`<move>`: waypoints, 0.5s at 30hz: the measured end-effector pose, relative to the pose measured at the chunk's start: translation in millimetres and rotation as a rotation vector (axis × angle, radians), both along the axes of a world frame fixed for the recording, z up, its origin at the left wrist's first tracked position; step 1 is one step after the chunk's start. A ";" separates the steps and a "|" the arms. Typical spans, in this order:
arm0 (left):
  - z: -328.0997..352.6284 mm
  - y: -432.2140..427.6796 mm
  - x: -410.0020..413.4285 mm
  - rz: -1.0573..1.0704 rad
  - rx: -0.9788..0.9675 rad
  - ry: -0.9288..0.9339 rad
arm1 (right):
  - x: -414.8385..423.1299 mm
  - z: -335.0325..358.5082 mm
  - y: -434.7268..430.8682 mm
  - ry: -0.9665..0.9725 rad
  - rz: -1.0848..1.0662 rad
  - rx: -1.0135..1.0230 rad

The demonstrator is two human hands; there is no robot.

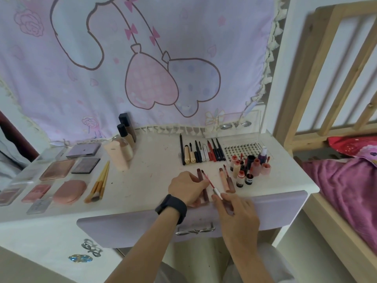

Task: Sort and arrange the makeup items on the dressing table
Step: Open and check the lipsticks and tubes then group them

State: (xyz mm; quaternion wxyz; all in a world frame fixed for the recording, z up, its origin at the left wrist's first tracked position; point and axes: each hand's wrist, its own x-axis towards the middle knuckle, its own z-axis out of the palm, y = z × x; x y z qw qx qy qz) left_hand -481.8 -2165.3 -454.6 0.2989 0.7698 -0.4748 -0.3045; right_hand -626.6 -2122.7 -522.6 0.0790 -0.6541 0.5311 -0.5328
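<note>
Sorting looks nearly done on the dressing table (142, 176): palettes (57, 170) at nine o'clock, three brushes (100, 180) beside them, four bottles (122, 148) at eleven, pencils (202, 150) rowed at one. At five, the left hand (186, 188) grips two lip tubes (204, 194); the right hand (236, 213) pinches a red wand (211, 183). Two loose tubes (225, 180) wait at three.
</note>
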 end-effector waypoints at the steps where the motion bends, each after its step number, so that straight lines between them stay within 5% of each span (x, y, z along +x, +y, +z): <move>1: 0.2 -0.9 -1.2 -0.011 0.000 -0.021 | 0.7 0.7 -0.6 -0.007 -0.001 0.008; 15: 6.4 -2.4 -3.1 -0.097 0.078 0.038 | -0.1 -1.4 2.0 0.015 0.014 0.065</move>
